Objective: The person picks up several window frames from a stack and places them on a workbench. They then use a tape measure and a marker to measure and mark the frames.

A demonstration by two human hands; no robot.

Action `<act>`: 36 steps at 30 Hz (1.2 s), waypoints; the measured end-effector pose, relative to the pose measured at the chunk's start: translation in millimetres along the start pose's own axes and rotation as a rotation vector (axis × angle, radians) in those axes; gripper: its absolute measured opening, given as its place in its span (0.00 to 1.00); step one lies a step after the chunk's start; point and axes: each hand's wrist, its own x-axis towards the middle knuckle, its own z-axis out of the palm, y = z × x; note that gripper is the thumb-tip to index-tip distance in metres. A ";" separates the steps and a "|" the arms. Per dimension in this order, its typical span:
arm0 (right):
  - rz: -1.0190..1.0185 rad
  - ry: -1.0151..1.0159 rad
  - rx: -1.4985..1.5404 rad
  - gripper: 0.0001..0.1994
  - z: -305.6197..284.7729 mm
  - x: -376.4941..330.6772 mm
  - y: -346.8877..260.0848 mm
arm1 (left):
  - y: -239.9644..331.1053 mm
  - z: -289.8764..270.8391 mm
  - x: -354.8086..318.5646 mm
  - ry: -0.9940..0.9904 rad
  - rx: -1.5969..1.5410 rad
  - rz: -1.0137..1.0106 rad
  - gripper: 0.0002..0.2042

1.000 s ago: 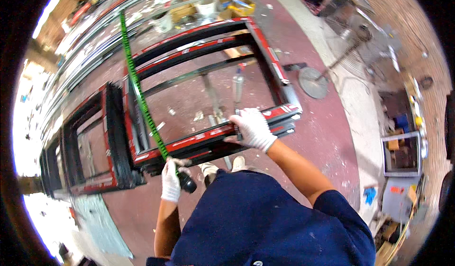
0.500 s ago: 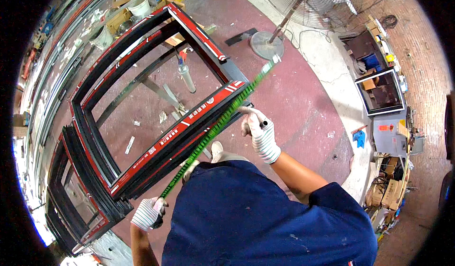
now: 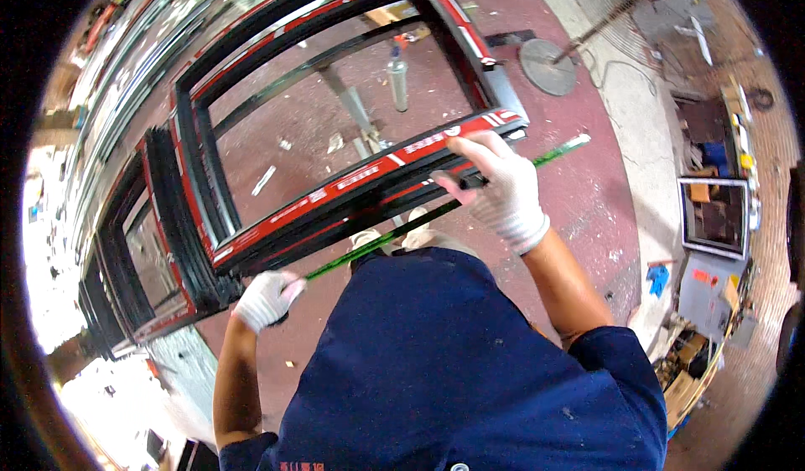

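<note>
A long thin green strip slants up from lower left to upper right, along the near side of a black window frame with red film. At its lower end my left hand, in a white knit glove, is closed on the strip. My gloved right hand is at the frame's near right corner, its fingers curled over the red edge and its thumb apart. A small dark object shows between that thumb and palm; its kind is unclear. The strip passes behind the right hand and shows again beyond it.
More black frames stand stacked at the left. A sealant tube shows through the frame opening. Beyond the right corner is a fan's round base. A small framed pane leans by the shelves at the right.
My right hand has come over to the frame's edge. The strip has swung lower and now lies alongside the frame's near side. The whole view has shifted.
</note>
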 end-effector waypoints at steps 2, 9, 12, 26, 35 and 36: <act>0.027 -0.301 -0.167 0.32 19.3 17.2 -1.6 | 6.3 -7.8 7.1 0.082 0.032 0.069 0.14; -0.024 -0.754 -0.387 0.33 62.0 40.3 19.0 | -2.2 -20.5 16.5 0.284 0.076 0.041 0.09; -0.052 -0.706 -0.385 0.32 66.2 36.1 27.0 | -7.9 -18.6 20.0 0.310 0.156 0.068 0.12; -0.083 -0.644 -0.380 0.30 63.9 41.6 26.0 | -8.7 -22.3 20.0 0.294 0.145 0.091 0.12; -0.120 -0.337 -0.229 0.20 41.4 33.6 12.1 | -5.5 -14.0 5.6 0.024 -0.004 0.001 0.16; -0.130 -0.230 -0.175 0.16 30.0 27.6 0.3 | -6.6 -11.0 1.8 0.015 -0.075 -0.008 0.19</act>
